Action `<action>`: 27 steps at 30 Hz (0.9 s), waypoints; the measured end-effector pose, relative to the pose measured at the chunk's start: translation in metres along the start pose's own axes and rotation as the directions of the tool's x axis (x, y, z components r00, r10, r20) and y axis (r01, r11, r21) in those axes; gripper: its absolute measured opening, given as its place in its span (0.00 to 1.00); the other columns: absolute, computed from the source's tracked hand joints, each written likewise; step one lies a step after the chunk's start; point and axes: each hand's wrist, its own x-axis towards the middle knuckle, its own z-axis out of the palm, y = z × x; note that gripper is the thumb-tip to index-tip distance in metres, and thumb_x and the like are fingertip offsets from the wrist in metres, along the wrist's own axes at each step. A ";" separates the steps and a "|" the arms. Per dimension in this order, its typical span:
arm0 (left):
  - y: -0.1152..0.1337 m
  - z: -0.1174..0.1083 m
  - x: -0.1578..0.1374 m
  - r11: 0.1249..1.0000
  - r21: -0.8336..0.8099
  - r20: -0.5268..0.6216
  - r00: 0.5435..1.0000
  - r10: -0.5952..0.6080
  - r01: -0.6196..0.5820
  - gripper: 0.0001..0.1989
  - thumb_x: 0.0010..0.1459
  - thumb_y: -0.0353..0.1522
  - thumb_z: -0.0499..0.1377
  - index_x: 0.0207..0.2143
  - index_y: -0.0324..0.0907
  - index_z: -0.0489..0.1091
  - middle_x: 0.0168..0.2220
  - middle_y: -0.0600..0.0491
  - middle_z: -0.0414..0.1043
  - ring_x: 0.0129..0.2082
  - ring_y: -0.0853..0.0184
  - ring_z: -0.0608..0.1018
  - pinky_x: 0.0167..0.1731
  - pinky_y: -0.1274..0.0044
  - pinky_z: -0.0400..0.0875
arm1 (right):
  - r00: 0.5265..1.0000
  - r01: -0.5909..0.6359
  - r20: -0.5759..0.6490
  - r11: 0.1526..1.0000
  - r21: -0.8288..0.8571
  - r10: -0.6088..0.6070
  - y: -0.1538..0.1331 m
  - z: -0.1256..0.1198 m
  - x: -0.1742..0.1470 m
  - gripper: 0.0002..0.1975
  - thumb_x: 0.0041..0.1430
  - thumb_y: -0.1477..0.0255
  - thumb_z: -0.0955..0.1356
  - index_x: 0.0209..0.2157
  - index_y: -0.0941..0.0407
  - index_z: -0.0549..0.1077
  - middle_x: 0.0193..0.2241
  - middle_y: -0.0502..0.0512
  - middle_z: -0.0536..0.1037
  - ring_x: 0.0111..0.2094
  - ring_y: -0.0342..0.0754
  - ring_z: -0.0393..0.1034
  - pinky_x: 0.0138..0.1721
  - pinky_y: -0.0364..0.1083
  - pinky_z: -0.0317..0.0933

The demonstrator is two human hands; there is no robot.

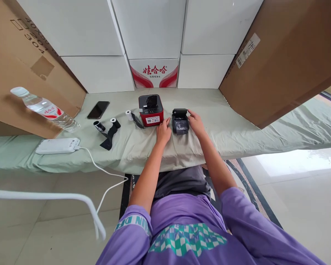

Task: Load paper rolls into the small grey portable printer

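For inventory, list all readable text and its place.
"40X5…", "201", "304": left brown cardboard box
"娃哈哈®", "饮用纯净水": red-printed white carton
"…N DR…": purple sleeve
Too small or blurred: clear plastic bottle, red-black boxy device, right brown box, white plastic bar, dark floor.

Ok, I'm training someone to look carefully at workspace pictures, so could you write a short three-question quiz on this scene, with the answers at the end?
1. Multiple choice: which thing sits between the left hand and the right hand?
A) the phone
B) a paper roll
C) the small black machine

2. True or false: the bottle has a white cap on.

3. Fill in the blank: the thin white cord comes out of the end of the ____.

Key: 1. C. 2. True. 3. Power strip.
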 end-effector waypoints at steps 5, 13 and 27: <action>-0.009 0.003 0.002 0.989 -0.149 -0.041 0.999 0.009 -0.015 0.30 0.60 0.21 0.51 0.63 0.44 0.67 0.66 0.54 0.70 0.66 0.61 0.72 0.66 0.68 0.64 | 0.998 0.027 0.047 0.982 0.185 -0.036 -0.016 -0.010 0.032 0.32 0.58 0.71 0.66 0.65 0.53 0.68 0.64 0.63 0.73 0.57 0.55 0.76 0.56 0.55 0.71; -0.007 0.001 0.000 0.973 -0.229 -0.064 0.998 -0.003 -0.012 0.29 0.59 0.19 0.51 0.60 0.44 0.69 0.64 0.52 0.72 0.65 0.61 0.73 0.66 0.69 0.65 | 0.938 0.264 0.343 0.732 -0.627 -0.045 -0.043 -0.009 0.054 0.13 0.57 0.71 0.72 0.43 0.55 0.86 0.49 0.67 0.73 0.55 0.63 0.66 0.58 0.59 0.63; -0.003 -0.005 -0.005 0.974 -0.227 -0.028 1.000 -0.014 0.007 0.27 0.62 0.20 0.53 0.61 0.46 0.69 0.64 0.53 0.72 0.65 0.63 0.74 0.65 0.71 0.66 | 0.776 0.430 0.608 0.564 -0.705 0.168 -0.073 -0.021 0.082 0.16 0.55 0.71 0.74 0.46 0.58 0.80 0.49 0.60 0.79 0.47 0.53 0.73 0.46 0.46 0.64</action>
